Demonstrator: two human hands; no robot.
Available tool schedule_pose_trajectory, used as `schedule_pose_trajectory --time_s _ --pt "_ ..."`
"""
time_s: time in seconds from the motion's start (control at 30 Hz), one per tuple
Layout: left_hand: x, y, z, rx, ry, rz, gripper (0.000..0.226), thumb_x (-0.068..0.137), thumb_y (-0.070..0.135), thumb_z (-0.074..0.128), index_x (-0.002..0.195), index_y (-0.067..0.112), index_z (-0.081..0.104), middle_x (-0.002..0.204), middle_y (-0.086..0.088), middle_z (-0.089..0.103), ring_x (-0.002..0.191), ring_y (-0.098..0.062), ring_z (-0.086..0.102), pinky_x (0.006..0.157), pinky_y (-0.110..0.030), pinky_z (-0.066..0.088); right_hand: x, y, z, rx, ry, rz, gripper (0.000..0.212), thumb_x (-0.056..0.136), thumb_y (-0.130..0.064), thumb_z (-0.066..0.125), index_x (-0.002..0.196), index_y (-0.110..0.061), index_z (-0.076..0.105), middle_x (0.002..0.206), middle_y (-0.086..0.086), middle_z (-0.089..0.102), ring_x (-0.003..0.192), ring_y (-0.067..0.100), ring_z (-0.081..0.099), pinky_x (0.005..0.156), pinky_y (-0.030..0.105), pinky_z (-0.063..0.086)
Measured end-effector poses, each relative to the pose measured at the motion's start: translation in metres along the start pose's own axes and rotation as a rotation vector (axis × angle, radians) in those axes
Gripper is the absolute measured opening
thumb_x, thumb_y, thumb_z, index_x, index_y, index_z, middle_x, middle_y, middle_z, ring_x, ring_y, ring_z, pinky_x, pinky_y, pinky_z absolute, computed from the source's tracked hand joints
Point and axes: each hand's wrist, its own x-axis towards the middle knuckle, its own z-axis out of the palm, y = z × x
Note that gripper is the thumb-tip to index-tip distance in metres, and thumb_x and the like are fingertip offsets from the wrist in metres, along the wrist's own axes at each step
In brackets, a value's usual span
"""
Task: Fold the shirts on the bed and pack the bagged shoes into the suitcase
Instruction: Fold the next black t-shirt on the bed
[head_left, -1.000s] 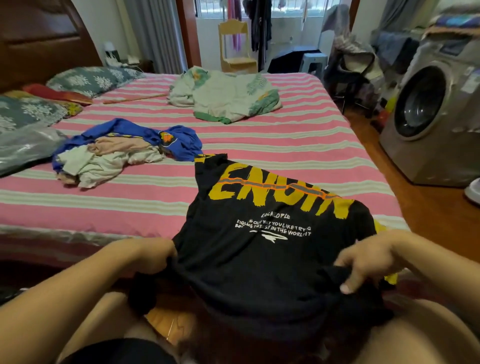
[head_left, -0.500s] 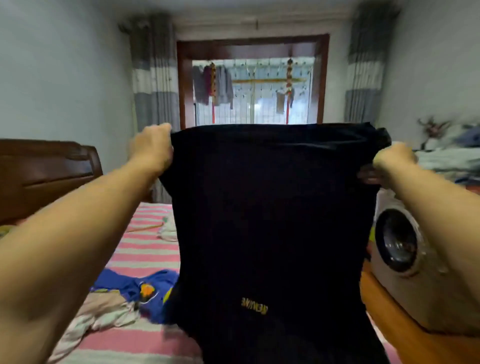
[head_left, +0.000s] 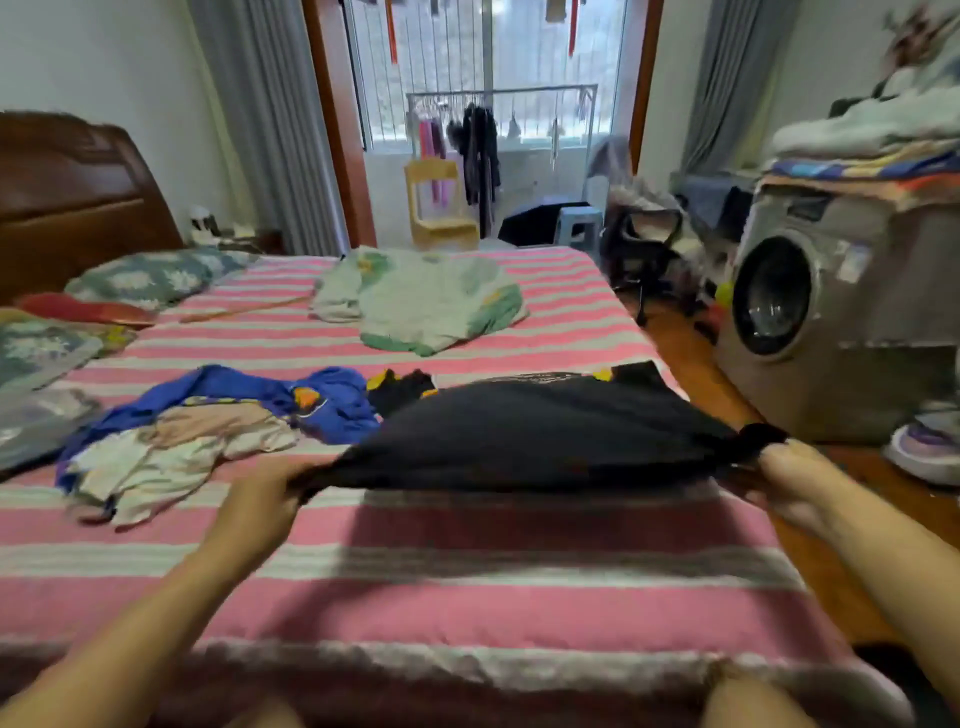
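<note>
A black shirt (head_left: 540, 431) with yellow trim is stretched out low over the pink striped bed (head_left: 467, 587), its far end touching the sheet. My left hand (head_left: 260, 499) grips its near left corner and my right hand (head_left: 789, 483) grips its near right corner, both held just above the mattress. A heap of loose shirts (head_left: 208, 431), blue, beige and white, lies on the bed to the left of the black one. No suitcase or bagged shoes show in this view.
A pale green garment (head_left: 421, 301) lies further back on the bed. Pillows (head_left: 145, 275) and a wooden headboard (head_left: 72, 197) are at the left. A washing machine (head_left: 831, 312) stands right of the bed on the wood floor, with a shoe (head_left: 924, 447) beside it.
The black shirt was lifted from the bed edge, held up high in front of me, and has now swung down flat over the bed, plain side up. Both hands kept their hold.
</note>
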Motion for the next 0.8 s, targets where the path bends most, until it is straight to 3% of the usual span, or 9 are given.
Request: schedule_pose_trajectory --time_s 0.07,0.13,0.17,0.27,0.33,0.5,0.67,0.73,0.8 --pt "-0.051 -0.021 0.042 0.016 -0.144 -0.103 0.044 0.076 -0.015 0.069 0.099 0.021 0.081 0.083 0.0 0.076 0.082 -0.029 0.071 0.066 -0.034 0.047 -0.034 0.039 -0.003 0.03 -0.023 0.173 0.023 0.095 0.01 0.045 0.112 0.002 0.057 0.097 0.017 0.06 0.081 0.028 0.061 0.05 0.03 0.058" --pt "-0.083 -0.026 0.066 -0.055 -0.132 -0.243 0.052 0.074 -0.021 0.06 0.107 0.014 0.081 0.099 -0.007 0.079 0.096 -0.03 0.072 0.076 -0.037 0.05 -0.051 0.078 -0.013 0.025 0.066 0.287 0.027 0.094 0.015 0.035 0.106 0.0 0.053 0.091 0.017 0.053 0.077 0.027 0.053 0.036 0.027 0.052" --pt "-0.092 -0.026 0.072 -0.1 -0.104 -0.32 0.052 0.076 -0.022 0.057 0.111 0.01 0.079 0.106 -0.01 0.077 0.101 -0.031 0.07 0.081 -0.039 0.05 -0.06 0.087 -0.013 0.066 0.111 0.314 0.027 0.093 0.014 0.034 0.105 -0.002 0.052 0.093 0.016 0.052 0.079 0.027 0.052 0.038 0.029 0.053" --pt "-0.106 -0.018 0.08 -0.25 0.044 -0.508 0.042 0.088 -0.017 0.051 0.117 0.002 0.074 0.109 -0.015 0.074 0.103 -0.034 0.068 0.086 -0.041 0.049 -0.062 0.113 -0.017 0.073 0.116 0.235 0.022 0.092 0.001 0.046 0.107 -0.007 0.058 0.103 0.017 0.061 0.091 0.03 0.059 0.065 0.04 0.054" --pt "-0.111 -0.011 0.082 -0.403 0.143 -0.671 0.035 0.095 -0.011 0.049 0.116 0.004 0.072 0.104 -0.013 0.072 0.096 -0.036 0.068 0.083 -0.041 0.05 -0.066 0.123 -0.015 -0.118 0.098 0.044 0.02 0.091 -0.003 0.059 0.108 -0.013 0.064 0.107 0.014 0.064 0.095 0.03 0.062 0.071 0.038 0.052" --pt "-0.115 -0.01 0.089 -0.81 0.254 -0.967 0.033 0.091 -0.015 0.048 0.104 0.007 0.07 0.103 -0.017 0.069 0.095 -0.032 0.066 0.078 -0.034 0.052 -0.063 0.142 -0.02 -0.53 0.11 -0.06 0.041 0.078 0.02 0.062 0.104 -0.01 0.07 0.107 0.009 0.063 0.102 0.025 0.059 0.089 0.032 0.047" --pt "-0.113 -0.019 0.078 -0.376 0.126 -0.829 0.031 0.09 -0.01 0.053 0.097 0.013 0.071 0.091 -0.011 0.07 0.068 -0.025 0.058 0.053 -0.025 0.049 -0.051 0.153 -0.037 -0.438 0.213 0.041 0.03 0.089 0.01 0.062 0.091 -0.019 0.066 0.114 0.017 0.067 0.104 0.035 0.063 0.093 0.046 0.053" --pt "-0.114 -0.029 0.076 -0.214 0.021 -0.79 0.035 0.084 -0.015 0.052 0.092 0.011 0.073 0.088 -0.012 0.068 0.073 -0.029 0.058 0.067 -0.033 0.049 -0.049 0.15 -0.043 -0.233 0.263 0.228 0.019 0.091 0.004 0.063 0.098 -0.014 0.065 0.112 0.02 0.066 0.09 0.035 0.064 0.073 0.044 0.06" --pt "-0.115 -0.036 0.073 -0.022 -0.202 -0.738 0.031 0.078 -0.014 0.056 0.088 0.011 0.073 0.092 -0.016 0.064 0.084 -0.037 0.062 0.079 -0.043 0.05 -0.052 0.14 -0.044 -0.068 0.221 0.394 0.005 0.095 -0.003 0.061 0.098 -0.007 0.06 0.102 0.018 0.063 0.075 0.026 0.059 0.041 0.029 0.054"
